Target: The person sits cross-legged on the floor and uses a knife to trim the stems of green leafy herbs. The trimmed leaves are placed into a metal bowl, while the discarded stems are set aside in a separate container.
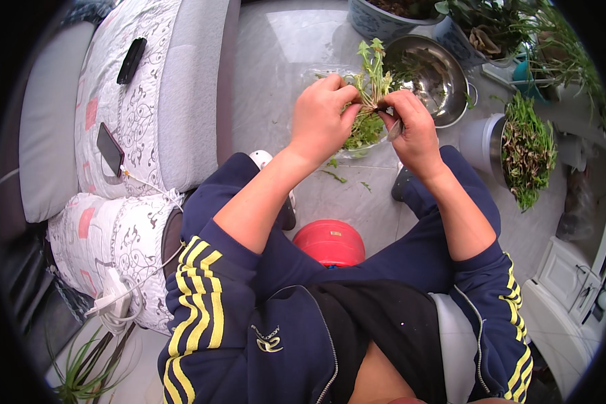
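Note:
My left hand (pixel 328 113) pinches a leafy green plant (pixel 374 76) at its stems, near the root end. From the other side my right hand (pixel 409 121) grips the root end of the same plant, with a small blade-like metal tool (pixel 395 130) partly hidden in its fingers. Beneath both hands lie more leafy greens (pixel 364 132) in a clear plastic container or bag, mostly covered by the hands. Just beyond my right hand, a stainless steel basin (pixel 447 83) holds dark leaf scraps and some liquid.
Greens fill a container (pixel 527 151) on a pale bucket (pixel 477 141) at right. Blue-patterned pots (pixel 379 22) stand at the top. A red stool or bucket (pixel 329 242) is between my legs. The sofa at left bears a phone (pixel 110 150) and black case (pixel 132 60).

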A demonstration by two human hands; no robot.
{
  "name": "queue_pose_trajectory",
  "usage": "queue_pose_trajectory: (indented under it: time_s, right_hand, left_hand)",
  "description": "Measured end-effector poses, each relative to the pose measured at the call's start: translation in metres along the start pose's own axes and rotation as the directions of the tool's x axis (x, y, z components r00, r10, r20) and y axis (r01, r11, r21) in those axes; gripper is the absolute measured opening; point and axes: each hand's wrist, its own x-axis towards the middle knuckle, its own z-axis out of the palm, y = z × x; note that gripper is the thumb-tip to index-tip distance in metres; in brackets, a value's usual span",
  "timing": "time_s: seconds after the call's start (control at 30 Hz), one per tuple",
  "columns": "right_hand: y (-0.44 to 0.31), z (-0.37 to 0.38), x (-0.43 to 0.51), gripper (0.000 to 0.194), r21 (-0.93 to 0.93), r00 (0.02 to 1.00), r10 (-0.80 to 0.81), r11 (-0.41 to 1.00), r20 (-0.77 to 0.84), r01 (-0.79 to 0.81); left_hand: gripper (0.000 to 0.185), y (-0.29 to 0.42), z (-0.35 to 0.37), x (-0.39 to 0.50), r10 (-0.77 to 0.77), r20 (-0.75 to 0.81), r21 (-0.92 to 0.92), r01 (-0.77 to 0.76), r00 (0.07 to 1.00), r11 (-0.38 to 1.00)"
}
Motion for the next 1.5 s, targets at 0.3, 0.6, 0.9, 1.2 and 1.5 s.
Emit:
queue_pose_trajectory:
  time_s: [0.3, 0.6, 0.9, 1.2, 1.5]
  right_hand:
    - [0.006, -0.008, 0.002, 0.020, -0.032, 0.997, 0.071, 0.997, -0.022, -0.072]
    - [0.003, -0.005, -0.001, 0.027, -0.054, 0.999, -0.036, 0.998, 0.028, 0.038]
    - [-0.004, -0.003, -0.005, 0.029, -0.066, 0.996, -0.054, 0.996, 0.069, 0.058]
    - [0.002, -0.001, -0.005, 0.025, -0.177, 0.997, -0.010, 0.984, 0.074, 0.023]
    - [0.002, 0.005, -0.005, 0.032, -0.168, 0.996, 0.018, 0.986, 0.087, -0.004]
  left_hand:
    - [0.008, -0.015, -0.005, -0.002, -0.039, 0.057, 0.169, 0.029, 0.998, 0.985]
    - [0.020, -0.010, 0.000, 0.001, -0.001, -0.023, 0.125, 0.004, 1.000, 0.992]
    - [0.012, -0.010, -0.001, 0.003, 0.096, 0.036, 0.153, -0.101, 0.995, 0.983]
    - [0.006, -0.002, -0.003, 0.001, 0.193, 0.113, 0.240, -0.215, 0.975, 0.947]
    - [0.010, -0.001, -0.003, -0.006, -0.171, 0.283, -0.240, 0.243, 0.944, 0.940]
